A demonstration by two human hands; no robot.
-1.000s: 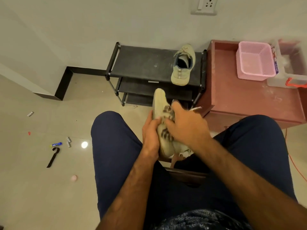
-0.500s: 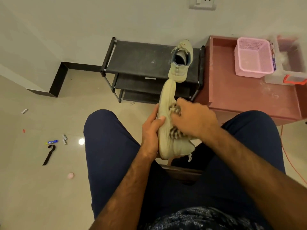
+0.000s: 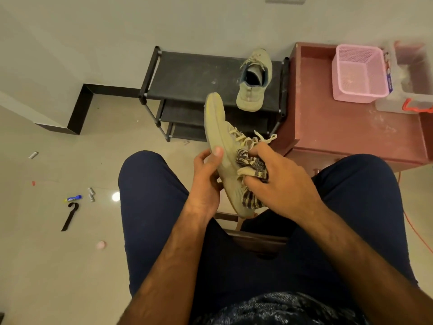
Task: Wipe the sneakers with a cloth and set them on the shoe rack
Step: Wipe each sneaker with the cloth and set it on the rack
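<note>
Pressing striped, perhaps knitted cloth (image 3: 254,164) on sneaker (image 3: 218,127)

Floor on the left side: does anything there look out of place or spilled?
Yes. Small things lie scattered on the tiles: a black hooked strap, a blue and yellow item, two small silver pieces, a pink round thing and a white scrap. They look dropped, not stored. No liquid shows.

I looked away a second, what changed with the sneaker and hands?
The held sneaker turned, its laces now showing, and the right hand moved the cloth lower along its side. The left hand still grips it; the other sneaker stays on the shoe rack.
</note>
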